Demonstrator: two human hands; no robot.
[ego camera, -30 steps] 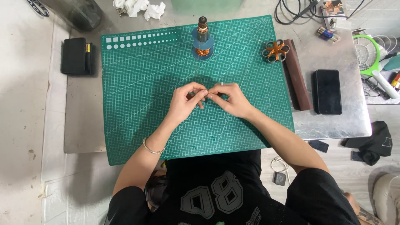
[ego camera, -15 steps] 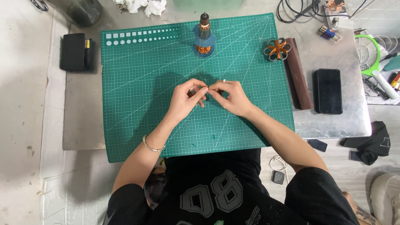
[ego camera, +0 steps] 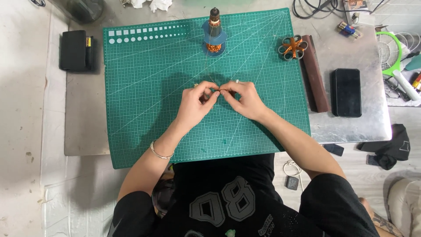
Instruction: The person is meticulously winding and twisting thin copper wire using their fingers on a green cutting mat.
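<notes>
My left hand (ego camera: 196, 102) and my right hand (ego camera: 244, 98) meet fingertip to fingertip over the middle of a green cutting mat (ego camera: 144, 87). Both pinch a thin copper wire (ego camera: 218, 90) between thumb and forefinger. The fine strand runs from my fingers up toward a small motor armature (ego camera: 214, 31) with copper winding, which stands upright on a blue disc at the mat's far edge. A bracelet sits on my left wrist.
A small orange and grey wound stator (ego camera: 292, 47) lies at the mat's right corner beside a long brown bar (ego camera: 314, 72). A black phone (ego camera: 346, 92) rests right of that. A black box (ego camera: 76, 50) sits at the left; cables and a green racket (ego camera: 397, 61) at the far right.
Both hands stay pinched together on the wire at the mat's middle, with only slight finger movement. The view has shifted a little.
</notes>
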